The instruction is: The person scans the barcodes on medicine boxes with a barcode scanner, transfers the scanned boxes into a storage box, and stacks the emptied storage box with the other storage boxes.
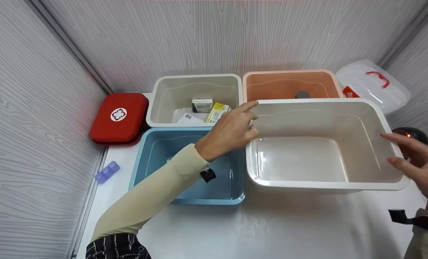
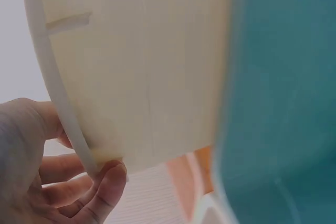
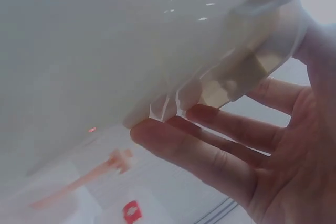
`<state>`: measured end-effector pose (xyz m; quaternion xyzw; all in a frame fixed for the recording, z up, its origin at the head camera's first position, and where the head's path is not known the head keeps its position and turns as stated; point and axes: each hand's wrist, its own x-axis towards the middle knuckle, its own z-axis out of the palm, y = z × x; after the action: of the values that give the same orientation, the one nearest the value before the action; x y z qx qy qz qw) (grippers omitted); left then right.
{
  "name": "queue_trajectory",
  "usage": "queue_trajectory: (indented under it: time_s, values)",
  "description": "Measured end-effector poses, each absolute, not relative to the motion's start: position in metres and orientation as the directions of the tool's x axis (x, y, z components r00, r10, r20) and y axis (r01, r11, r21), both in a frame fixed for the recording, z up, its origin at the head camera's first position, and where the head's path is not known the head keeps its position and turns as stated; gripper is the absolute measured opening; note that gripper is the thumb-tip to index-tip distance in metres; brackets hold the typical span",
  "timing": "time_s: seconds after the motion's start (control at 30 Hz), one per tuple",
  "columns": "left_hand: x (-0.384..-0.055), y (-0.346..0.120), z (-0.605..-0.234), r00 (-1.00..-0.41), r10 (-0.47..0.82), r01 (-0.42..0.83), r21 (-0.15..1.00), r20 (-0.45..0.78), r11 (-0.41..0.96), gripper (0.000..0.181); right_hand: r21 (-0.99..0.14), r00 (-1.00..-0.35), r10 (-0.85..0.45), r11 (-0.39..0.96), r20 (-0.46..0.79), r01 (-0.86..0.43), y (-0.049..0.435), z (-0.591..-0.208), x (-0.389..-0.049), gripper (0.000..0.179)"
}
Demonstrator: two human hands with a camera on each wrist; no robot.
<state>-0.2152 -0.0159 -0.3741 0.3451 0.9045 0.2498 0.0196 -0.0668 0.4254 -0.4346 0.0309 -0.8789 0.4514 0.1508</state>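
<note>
A large off-white plastic bin is held in front of me at the right, with its inside bare. It overlaps the front of the orange bin in the head view. My left hand grips its left rim, and the left wrist view shows the fingers round the edge of the bin wall. At the opposite end my right hand holds the right rim. In the right wrist view, its fingertips touch the outside of the translucent-looking wall.
A blue bin stands left, under my left forearm. Behind it, a beige bin holds several medicine boxes. A red first-aid case and purple pill box lie far left. At right are a clear box and a dark device.
</note>
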Motion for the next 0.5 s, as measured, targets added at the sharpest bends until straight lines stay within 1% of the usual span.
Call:
queue_trajectory:
  time_s: [0.13,0.23,0.27,0.37,0.43,0.5]
  values:
    - [-0.218,-0.023,-0.352,-0.757,0.627,0.632,0.454,0.186,0.628,0.035,-0.779,-0.951,0.048,0.587,0.304,-0.220,0.425,-0.410,-0.076,0.063]
    - [-0.217,-0.033,-0.335,-0.763,0.610,0.627,0.469,0.212,0.622,0.038,-0.793,-0.949,0.046,0.562,0.313,-0.235,0.421,-0.392,-0.084,0.061]
    - [-0.218,-0.037,-0.329,-0.766,0.602,0.626,0.474,0.224,0.620,0.039,-0.809,-0.947,0.052,0.536,0.316,-0.241,0.419,-0.387,-0.087,0.060]
    - [-0.218,-0.049,-0.314,-0.779,0.579,0.613,0.491,0.242,0.619,0.041,-0.870,-0.944,0.079,0.419,0.321,-0.261,0.410,-0.372,-0.097,0.058]
    - [-0.219,-0.057,-0.304,-0.788,0.560,0.604,0.498,0.256,0.622,0.043,-0.915,-0.940,0.101,0.284,0.327,-0.288,0.401,-0.363,-0.104,0.056]
    - [-0.220,-0.067,-0.295,-0.797,0.547,0.592,0.505,0.255,0.628,0.044,-0.935,-0.938,0.104,0.166,0.332,-0.312,0.391,-0.354,-0.108,0.054]
